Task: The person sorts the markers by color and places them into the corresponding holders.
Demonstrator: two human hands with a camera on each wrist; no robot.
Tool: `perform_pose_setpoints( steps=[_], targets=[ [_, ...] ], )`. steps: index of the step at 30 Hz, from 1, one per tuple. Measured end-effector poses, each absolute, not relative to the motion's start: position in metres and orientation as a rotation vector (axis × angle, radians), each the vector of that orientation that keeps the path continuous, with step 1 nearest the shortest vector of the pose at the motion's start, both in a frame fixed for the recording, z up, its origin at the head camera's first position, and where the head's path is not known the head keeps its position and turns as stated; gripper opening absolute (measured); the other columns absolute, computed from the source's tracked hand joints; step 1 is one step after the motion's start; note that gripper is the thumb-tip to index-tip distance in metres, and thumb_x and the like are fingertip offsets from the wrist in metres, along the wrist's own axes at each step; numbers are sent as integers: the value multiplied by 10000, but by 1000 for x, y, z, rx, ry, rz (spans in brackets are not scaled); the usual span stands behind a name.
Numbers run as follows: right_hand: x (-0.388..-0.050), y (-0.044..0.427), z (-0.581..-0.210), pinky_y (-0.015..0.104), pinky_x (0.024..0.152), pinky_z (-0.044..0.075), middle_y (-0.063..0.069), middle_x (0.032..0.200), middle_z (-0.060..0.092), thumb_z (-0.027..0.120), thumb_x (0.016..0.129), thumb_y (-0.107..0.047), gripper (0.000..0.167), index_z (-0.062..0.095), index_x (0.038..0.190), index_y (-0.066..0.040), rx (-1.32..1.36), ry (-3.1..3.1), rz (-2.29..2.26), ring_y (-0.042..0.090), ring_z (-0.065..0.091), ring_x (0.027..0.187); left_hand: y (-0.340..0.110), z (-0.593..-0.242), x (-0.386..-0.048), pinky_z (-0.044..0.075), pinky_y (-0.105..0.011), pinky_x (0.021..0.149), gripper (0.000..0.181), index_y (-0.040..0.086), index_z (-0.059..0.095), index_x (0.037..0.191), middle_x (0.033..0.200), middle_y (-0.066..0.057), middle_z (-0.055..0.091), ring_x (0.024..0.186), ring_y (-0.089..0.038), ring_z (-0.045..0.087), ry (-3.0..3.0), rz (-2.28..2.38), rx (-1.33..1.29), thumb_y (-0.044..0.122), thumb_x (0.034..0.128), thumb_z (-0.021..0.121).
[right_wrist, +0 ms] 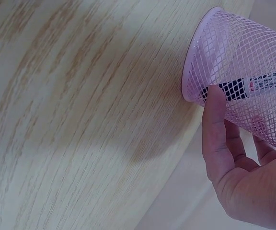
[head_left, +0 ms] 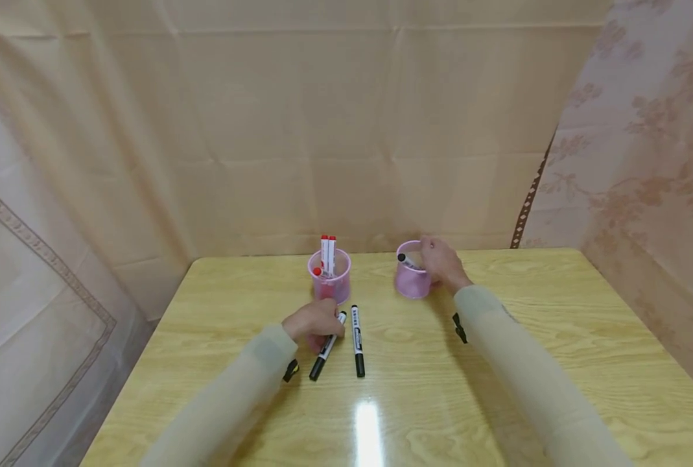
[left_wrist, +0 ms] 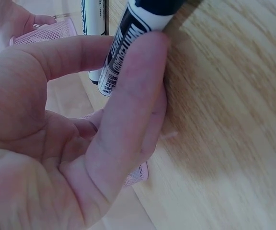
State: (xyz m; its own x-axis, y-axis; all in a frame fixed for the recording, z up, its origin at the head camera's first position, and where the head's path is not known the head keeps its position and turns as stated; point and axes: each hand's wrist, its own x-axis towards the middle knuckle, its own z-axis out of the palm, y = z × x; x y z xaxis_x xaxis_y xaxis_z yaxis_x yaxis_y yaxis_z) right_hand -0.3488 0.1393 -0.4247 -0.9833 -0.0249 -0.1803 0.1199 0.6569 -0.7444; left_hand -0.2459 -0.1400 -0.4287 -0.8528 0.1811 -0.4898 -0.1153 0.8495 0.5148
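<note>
My left hand [head_left: 317, 322] pinches a black-capped whiteboard marker [head_left: 326, 353] between thumb and fingers, low over the table. In the left wrist view, dark lettering shows on that marker [left_wrist: 121, 50]. A second black marker [head_left: 357, 340] lies just to its right. My right hand [head_left: 441, 263] holds the right side of a pink mesh pen cup [head_left: 413, 287], with some fingers at its rim. Inside this cup leans one black marker [head_left: 409, 261]; the mesh shows its dark cap in the right wrist view. Beyond my left hand stands another pink mesh cup [head_left: 341, 288] with several red markers [head_left: 328, 256].
Both cups stand near the back edge of the wood-grain table [head_left: 253, 279]. Behind it hangs a beige cloth [head_left: 352, 130], with patterned cloths at either side. A bright light reflection [head_left: 368, 431] falls on the tabletop near the front.
</note>
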Motion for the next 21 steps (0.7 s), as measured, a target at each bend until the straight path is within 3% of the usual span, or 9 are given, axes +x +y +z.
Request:
perform_pose_setpoints(
  steps=[12, 16, 21],
  targets=[
    [-350, 139, -424, 491, 748, 592, 256, 1510, 400, 125, 1064, -564, 728, 306, 1581, -83, 93, 2666, -1256, 439, 505, 1143, -139, -423, -244, 591, -353, 515, 213, 52, 542, 985, 816, -128, 601, 594, -244, 642, 2474, 756, 64, 124, 897, 722],
    [-350, 139, -424, 476, 729, 597, 262, 1487, 422, 119, 1063, -562, 732, 331, 1564, -72, 80, 2677, -1246, 436, 523, 1113, -139, -417, -242, 579, -338, 490, 140, 50, 578, 900, 688, -95, 599, 511, -215, 616, 2475, 763, 117, 137, 916, 686],
    [-350, 139, -425, 477, 704, 601, 257, 1496, 423, 140, 1068, -543, 708, 354, 1555, -75, 87, 2686, -1263, 448, 526, 1112, -139, -418, -242, 558, -305, 468, 223, 70, 623, 730, 579, -21, 529, 463, -176, 565, 2530, 710, 161, 187, 907, 689]
  ],
)
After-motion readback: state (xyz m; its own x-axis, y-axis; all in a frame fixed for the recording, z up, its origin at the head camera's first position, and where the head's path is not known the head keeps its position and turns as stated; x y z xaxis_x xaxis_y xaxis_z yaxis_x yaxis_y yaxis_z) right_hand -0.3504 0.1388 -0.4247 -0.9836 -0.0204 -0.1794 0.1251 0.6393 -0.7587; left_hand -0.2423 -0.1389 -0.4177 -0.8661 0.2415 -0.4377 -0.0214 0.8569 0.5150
